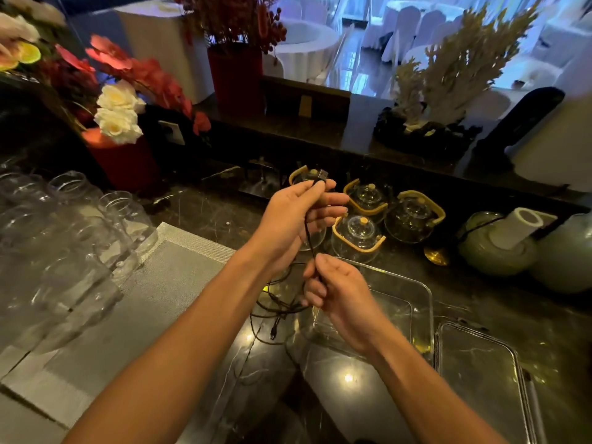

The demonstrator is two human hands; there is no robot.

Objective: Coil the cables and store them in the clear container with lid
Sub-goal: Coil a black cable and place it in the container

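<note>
Two hands: both raised over the dark marble counter (198, 213), each pinched on the same black cable (309, 240)
Left hand (298, 213): the higher and farther one, thumb and fingers closed on the cable just below its USB plug (322, 175), which sticks up past the fingertips
Right hand (336, 290): lower and nearer the body, fingers curled and clamped on the cable a little way down from the left
Cable axis: the taut stretch between the two grips runs close to vertical, slanting slightly toward the right hand
Loose cable (275, 302): below the right hand the rest drops into untidy loops on the counter, its small far connector (273, 335) lying toward the body
Clear container (416, 302): open and seemingly empty, just right of the loose loops, under and beyond the right hand
Lid (480, 373): flat on the counter, to the right of the container and close beside it
Judgement: coiling looks barely begun; the left hand would serve as anchor while the right draws slack up from below and left
Risk: the loose loops overlap and may snag as they rise
</note>
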